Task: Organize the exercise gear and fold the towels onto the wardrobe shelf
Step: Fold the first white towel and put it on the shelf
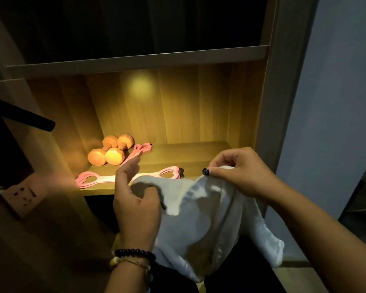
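A white towel (201,218) hangs in front of the lit wardrobe shelf (194,153). My right hand (239,172) pinches its upper edge between thumb and fingers. My left hand (135,199) grips a fold of the towel with the thumb while the fingers stretch out. Two orange dumbbells (110,150) lie at the shelf's back left. A pink resistance band (106,178) lies along the shelf's front edge, partly hidden by my left hand and the towel. A second pink band (140,150) lies next to the dumbbells.
A wall socket (22,196) sits on the panel left of the shelf. A dark rod (28,117) juts out at the left. Another shelf board (135,60) runs above. The wardrobe's right upright (268,123) borders a grey wall.
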{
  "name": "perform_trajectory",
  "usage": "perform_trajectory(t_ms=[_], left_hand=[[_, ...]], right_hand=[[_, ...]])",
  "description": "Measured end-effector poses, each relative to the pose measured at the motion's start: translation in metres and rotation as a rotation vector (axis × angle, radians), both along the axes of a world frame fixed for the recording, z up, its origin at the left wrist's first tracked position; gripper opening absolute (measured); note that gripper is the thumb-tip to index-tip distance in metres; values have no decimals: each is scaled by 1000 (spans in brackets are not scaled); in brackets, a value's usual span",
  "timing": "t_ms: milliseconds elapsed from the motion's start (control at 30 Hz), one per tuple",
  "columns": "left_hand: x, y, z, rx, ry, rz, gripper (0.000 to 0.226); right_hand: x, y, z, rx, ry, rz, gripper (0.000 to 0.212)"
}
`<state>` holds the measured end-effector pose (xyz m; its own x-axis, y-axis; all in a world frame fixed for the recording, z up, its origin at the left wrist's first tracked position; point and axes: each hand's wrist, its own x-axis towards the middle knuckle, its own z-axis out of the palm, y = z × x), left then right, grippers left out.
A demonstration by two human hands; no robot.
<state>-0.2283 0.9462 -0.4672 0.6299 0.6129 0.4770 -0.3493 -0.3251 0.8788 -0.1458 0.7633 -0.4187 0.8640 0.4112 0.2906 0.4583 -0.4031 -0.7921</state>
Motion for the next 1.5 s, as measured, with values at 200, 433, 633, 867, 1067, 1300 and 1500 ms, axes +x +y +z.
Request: perform_trajectory(t_ms=[200,433,633,867,1067,1300,1500], left_hand=[[4,-12,-17,428,237,-378,42],[10,-14,-11,-17,69,-215,27],[11,30,10,-304,-3,-69,23],[-7,43,18,-262,74,-59,24],[-11,57,14,-240,116,5,24],[-7,64,4,179,239,72,44],[3,11,-5,410,352,-344,46]], right_hand=[[-4,3,-6,337,173,198,27],[10,-20,-48,242,210,190,57],[35,-45,-134,-250,93,71,22],[31,-9,-168,-505,278,328,73],[33,25,-175,-302,110,-23,23],[35,28,-77,0,-81,-87,21],[0,38,-13,122,-206,16,13]])
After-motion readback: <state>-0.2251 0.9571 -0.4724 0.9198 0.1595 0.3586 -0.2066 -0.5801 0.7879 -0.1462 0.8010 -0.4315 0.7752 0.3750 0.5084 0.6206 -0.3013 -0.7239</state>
